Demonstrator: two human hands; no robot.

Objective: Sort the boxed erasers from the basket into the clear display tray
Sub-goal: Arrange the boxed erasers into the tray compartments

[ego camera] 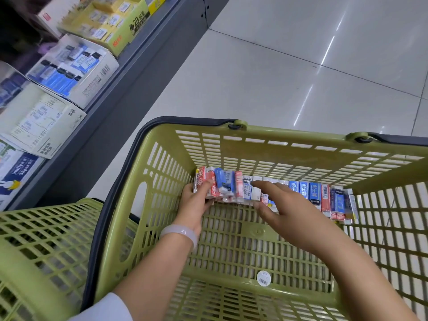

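A row of several boxed erasers [310, 193], red, blue and white, stands along the far wall of the green basket [231, 251]. My left hand [195, 205] reaches in and grips the leftmost boxes [208, 185], thumb over their top and fingers beneath. My right hand [284, 205] hovers over the middle of the row, index finger stretched toward a white box [249, 188], thumb below near the boxes' lower edge. No clear display tray is in view.
A second green basket [41, 246] sits at the lower left. On the left runs a grey shelf [120, 72] with open cartons of stationery [74, 70]. Pale tiled floor [289, 70] lies beyond the basket.
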